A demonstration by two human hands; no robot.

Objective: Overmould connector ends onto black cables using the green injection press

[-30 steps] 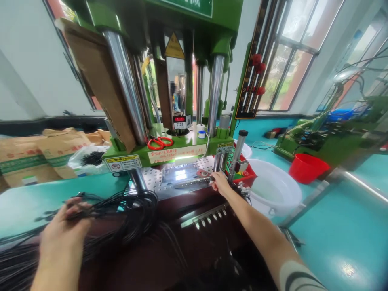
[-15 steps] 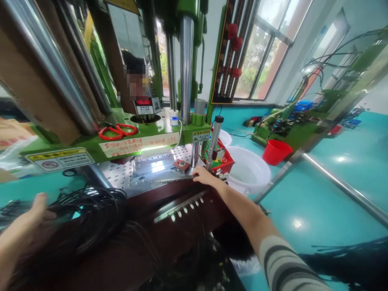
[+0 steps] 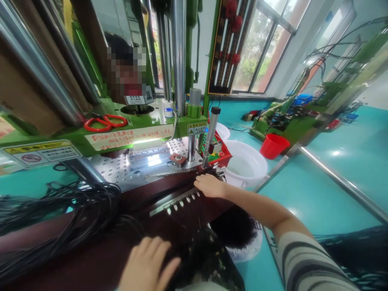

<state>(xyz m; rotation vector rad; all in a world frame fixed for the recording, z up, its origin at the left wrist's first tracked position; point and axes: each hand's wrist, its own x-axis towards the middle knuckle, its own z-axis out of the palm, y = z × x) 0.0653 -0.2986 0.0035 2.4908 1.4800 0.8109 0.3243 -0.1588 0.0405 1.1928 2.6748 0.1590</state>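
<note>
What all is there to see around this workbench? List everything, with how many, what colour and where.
Press: one, green, behind bench
Scissors: one, red handles, on press
Spool: one, blue and white, on press
Perforated plate: one, silver, under press
Pronged strip: one, silver, on bench
Cables: many, black, bench's left
Bench: one, dark red, foreground
Crate: one, red, right of press
Bucket: one, red, floor, right
Left hand: one, bare, over bench's near side
Right hand: one, bare, at strip's far end

Glossy red plastic bucket [image 3: 274, 146]; shiny metal strip [image 3: 176, 200].
</note>
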